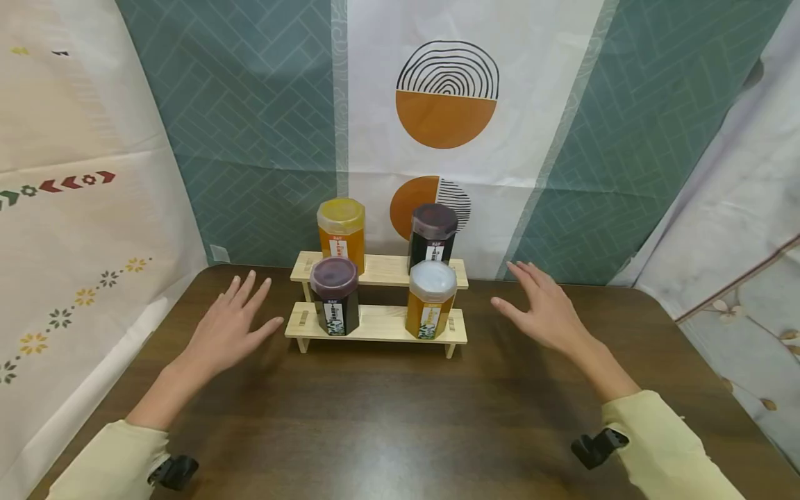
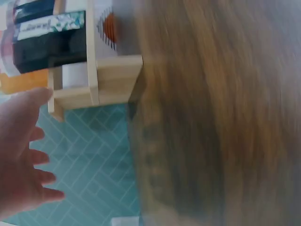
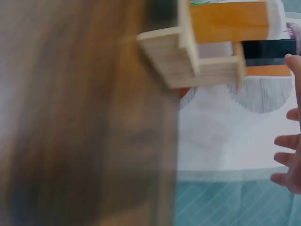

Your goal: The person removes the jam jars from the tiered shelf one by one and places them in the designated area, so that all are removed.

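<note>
A two-tier wooden rack stands near the back of the table, bearing jars on both steps. On the lower step are a dark jar with a purple lid at left and an amber jar with a white lid at right. The upper step carries an amber jar with a yellow lid and a dark jar with a dark lid. To the left of the rack, my left hand hovers with fingers spread, holding nothing. My right hand is likewise spread and bare, right of the rack.
The dark brown wooden table runs under everything. Behind the rack hangs a teal and white patterned cloth. Light patterned cloths hang at the left and the right.
</note>
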A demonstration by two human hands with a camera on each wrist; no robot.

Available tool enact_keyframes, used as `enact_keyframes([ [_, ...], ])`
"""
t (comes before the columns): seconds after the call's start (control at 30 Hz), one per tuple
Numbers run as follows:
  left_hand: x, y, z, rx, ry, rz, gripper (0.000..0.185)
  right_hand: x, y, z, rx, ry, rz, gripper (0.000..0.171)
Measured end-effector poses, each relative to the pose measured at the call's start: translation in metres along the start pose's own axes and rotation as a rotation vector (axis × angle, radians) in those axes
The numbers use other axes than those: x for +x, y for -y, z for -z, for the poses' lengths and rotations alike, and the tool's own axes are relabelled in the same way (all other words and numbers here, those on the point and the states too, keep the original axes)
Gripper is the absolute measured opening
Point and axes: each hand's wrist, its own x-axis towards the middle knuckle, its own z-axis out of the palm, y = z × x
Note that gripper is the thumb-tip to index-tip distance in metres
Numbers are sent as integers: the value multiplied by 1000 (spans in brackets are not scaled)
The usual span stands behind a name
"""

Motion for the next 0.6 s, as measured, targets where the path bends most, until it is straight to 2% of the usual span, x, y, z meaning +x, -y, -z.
enact_keyframes([
  [0.2, 6, -9, -15, -318, 90, 111, 67, 35, 25, 11, 300, 42, -41, 69],
  [0.33, 8, -11, -26, -500, 114, 204, 63, 59, 41, 13, 511, 50, -53, 66],
  [0.47, 11, -10, -40, -715, 119, 302, 59, 78, 53, 11, 711, 59, -73, 67],
  [0.6, 16, -11, -54, -962, 90, 390, 55, 96, 63, 6, 875, 64, -99, 68],
])
